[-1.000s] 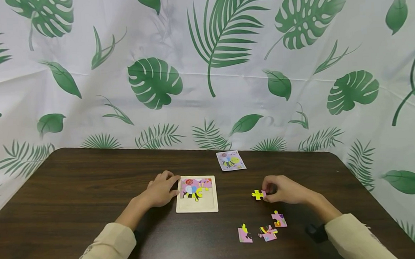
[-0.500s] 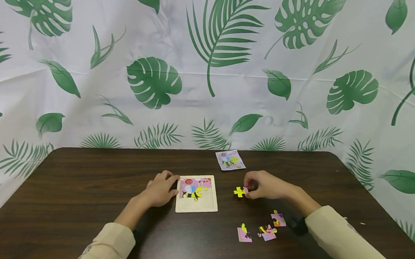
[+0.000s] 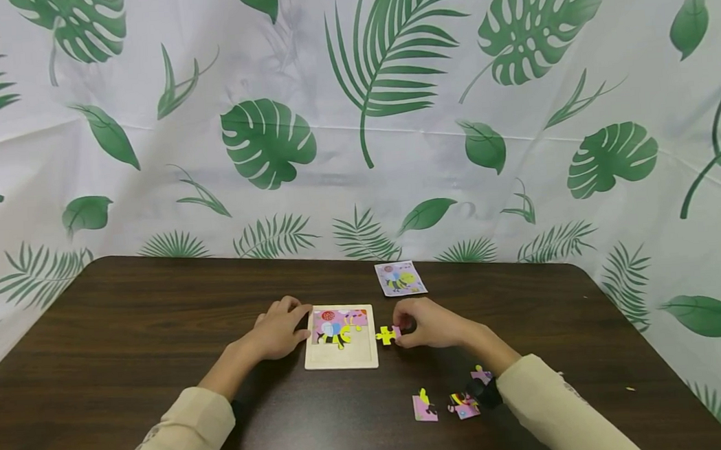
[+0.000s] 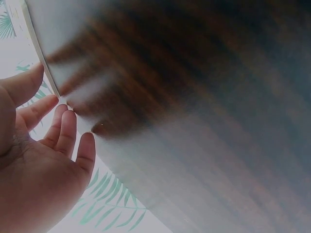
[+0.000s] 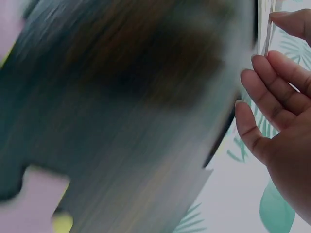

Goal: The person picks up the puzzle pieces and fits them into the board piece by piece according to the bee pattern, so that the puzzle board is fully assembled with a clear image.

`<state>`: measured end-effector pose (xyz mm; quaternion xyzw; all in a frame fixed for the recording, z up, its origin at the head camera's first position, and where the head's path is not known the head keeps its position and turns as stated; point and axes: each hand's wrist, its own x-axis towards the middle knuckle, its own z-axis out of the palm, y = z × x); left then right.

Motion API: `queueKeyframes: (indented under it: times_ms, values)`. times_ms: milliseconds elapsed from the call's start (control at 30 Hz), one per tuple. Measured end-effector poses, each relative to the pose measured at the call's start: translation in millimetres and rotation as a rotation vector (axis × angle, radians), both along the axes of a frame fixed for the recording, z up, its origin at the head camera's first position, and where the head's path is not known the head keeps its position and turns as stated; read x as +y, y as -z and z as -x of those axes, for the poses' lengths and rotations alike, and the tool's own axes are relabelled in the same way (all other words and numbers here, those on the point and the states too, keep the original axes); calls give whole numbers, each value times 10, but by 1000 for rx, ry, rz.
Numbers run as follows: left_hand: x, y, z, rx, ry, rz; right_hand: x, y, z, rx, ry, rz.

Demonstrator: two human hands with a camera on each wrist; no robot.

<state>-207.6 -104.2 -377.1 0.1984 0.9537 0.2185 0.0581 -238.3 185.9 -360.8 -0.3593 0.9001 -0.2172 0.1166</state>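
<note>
A yellow and pink puzzle piece is pinched between the thumb and fingers of my right hand, right beside the puzzle tray's right edge. The square wooden tray lies flat; its upper part holds joined pieces showing part of a bee, and bare wood shows below them. With thumb and fingertips, my left hand touches the tray's left edge. In the left wrist view the fingers are spread and gently bent along that edge. The right wrist view shows the piece only edge-on.
Loose puzzle pieces lie nearer me: one on the left, another beside it, and a third partly covered by the right wrist's dark camera. A printed bee picture card lies at the table's back. A leaf-patterned cloth hangs behind the table.
My right hand has moved left with the yellow and pink piece, from the table's right side to the tray's edge. My left hand and the tray stay in place.
</note>
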Motion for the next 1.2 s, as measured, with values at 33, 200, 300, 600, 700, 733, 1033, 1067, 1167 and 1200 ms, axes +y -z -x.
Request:
queueKeyframes:
  times_ms: [33, 200, 300, 600, 700, 733, 1033, 1067, 1167, 1200]
  values:
    - [1, 1, 1, -1, 0, 1, -30, 5, -2, 1, -2, 1]
    - [6, -3, -2, -7, -6, 3, -172, 30, -3, 32, -2, 11]
    - [9, -6, -7, -11, -10, 4, -259, 38, -14, 30, 15, 12]
    - [9, 7, 0, -6, -12, 14, -436, 54, -30, 29, 42, -2]
    - [9, 12, 4, -3, -9, 18, -470, 60, -29, 36, 48, -11]
    - [9, 14, 5, -3, -9, 20, -482, 59, -32, 38, 51, -12]
    - [14, 18, 10, -6, -15, 21, -532, 54, -43, 54, 50, -26]
    - [15, 14, 7, -6, -15, 21, -536, 48, -47, 52, 51, -28]
    - [16, 3, 1, -9, -16, 19, -543, 44, -52, 45, 56, -41]
    - [16, -2, -2, -11, -16, 18, -544, 44, -53, 43, 59, -46]
